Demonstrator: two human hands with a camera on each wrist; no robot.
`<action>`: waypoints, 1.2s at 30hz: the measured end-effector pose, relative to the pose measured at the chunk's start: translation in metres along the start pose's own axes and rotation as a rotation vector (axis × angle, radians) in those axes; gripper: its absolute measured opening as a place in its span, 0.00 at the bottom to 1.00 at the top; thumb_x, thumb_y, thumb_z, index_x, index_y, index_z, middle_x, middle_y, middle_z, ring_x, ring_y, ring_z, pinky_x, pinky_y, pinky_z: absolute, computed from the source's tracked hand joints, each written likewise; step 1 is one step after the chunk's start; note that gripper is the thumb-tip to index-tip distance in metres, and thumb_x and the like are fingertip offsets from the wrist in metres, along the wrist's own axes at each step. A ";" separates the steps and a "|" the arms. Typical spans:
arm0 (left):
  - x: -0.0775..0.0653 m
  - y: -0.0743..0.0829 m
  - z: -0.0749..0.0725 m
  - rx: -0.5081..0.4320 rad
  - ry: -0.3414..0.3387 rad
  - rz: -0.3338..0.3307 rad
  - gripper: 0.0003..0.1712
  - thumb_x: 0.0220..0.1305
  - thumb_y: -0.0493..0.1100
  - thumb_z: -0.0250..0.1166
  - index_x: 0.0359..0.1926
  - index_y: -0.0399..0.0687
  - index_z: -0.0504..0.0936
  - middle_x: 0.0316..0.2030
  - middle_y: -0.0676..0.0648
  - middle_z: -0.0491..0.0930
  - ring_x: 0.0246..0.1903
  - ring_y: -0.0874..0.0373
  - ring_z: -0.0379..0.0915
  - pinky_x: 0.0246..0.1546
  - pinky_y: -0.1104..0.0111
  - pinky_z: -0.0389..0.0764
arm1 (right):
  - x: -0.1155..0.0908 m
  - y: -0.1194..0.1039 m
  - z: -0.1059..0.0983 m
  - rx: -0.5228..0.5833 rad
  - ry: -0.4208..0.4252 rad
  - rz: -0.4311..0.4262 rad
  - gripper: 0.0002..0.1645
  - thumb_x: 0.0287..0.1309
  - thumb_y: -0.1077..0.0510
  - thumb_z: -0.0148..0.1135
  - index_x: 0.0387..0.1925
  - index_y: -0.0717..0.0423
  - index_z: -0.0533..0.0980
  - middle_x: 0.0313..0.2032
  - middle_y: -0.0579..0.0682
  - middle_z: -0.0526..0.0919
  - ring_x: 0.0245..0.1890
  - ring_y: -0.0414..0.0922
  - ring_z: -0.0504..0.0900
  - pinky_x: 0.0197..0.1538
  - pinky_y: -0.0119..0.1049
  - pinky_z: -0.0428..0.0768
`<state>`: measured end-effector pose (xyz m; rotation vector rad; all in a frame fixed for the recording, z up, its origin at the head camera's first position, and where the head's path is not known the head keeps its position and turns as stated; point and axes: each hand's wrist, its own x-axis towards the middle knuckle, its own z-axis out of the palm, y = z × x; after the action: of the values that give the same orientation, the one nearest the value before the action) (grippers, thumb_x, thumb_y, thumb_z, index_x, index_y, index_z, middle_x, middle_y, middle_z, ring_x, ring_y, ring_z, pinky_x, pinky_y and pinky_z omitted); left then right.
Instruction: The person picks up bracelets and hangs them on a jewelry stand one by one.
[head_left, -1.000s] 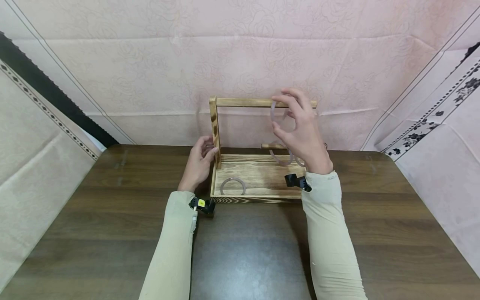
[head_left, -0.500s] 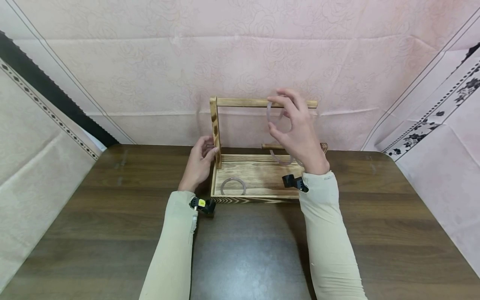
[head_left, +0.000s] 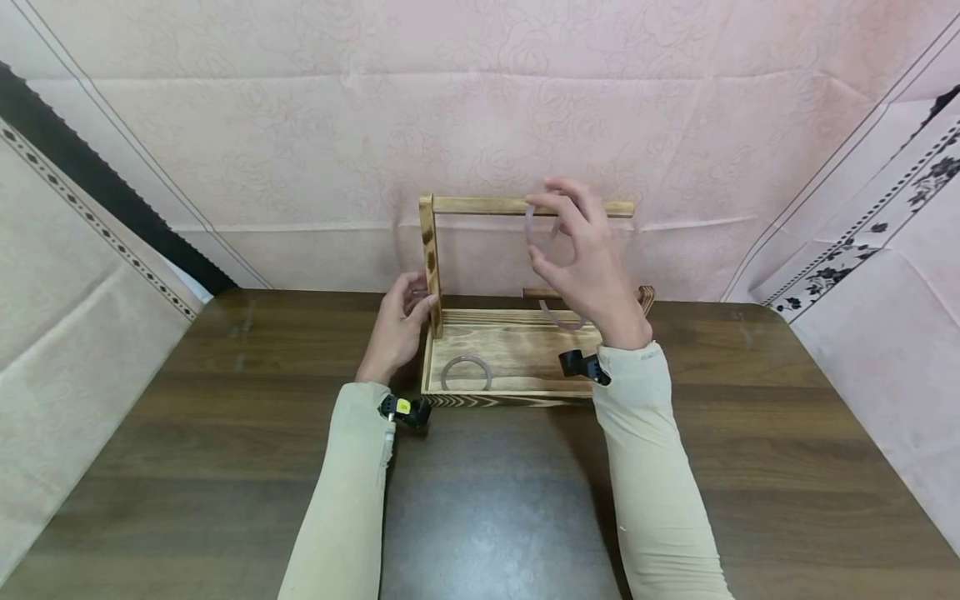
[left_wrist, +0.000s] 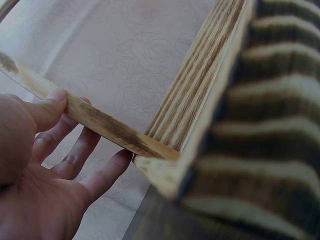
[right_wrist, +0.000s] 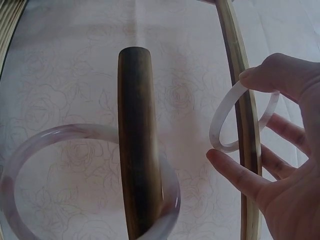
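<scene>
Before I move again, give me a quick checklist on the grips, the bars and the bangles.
1. Right grip pinching the held bangle: ok.
2. Upper bar running through that bangle: ok, by the right wrist view.
3. Left grip steadying the upright post: ok, thumb and fingers are on it.
4. Lower bangle around the lower bar: ok.
5. Any further bangle on the lower bar: cannot tell, the right arm covers part of it in the head view.
6. Every bangle on a bar: not ok, a loose bangle is in the tray.
</scene>
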<state>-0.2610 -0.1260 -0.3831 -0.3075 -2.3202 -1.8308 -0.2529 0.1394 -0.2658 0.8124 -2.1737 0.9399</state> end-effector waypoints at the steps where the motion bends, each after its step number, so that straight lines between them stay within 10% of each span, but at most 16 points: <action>1: 0.000 0.000 0.000 -0.003 -0.001 -0.002 0.20 0.76 0.35 0.55 0.65 0.39 0.69 0.61 0.37 0.76 0.63 0.44 0.74 0.64 0.53 0.77 | 0.000 0.000 0.001 0.001 0.002 -0.004 0.34 0.54 0.69 0.71 0.63 0.52 0.76 0.69 0.54 0.69 0.57 0.49 0.72 0.58 0.47 0.82; 36: 0.000 0.003 -0.002 -0.014 -0.010 -0.020 0.20 0.76 0.36 0.55 0.65 0.39 0.68 0.61 0.37 0.76 0.63 0.44 0.74 0.63 0.50 0.78 | 0.005 -0.015 0.021 0.015 -0.021 -0.047 0.33 0.57 0.67 0.71 0.64 0.53 0.75 0.69 0.56 0.68 0.69 0.51 0.65 0.64 0.42 0.77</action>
<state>-0.2599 -0.1273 -0.3804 -0.2973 -2.3263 -1.8595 -0.2509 0.1137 -0.2678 0.8807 -2.1582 0.9286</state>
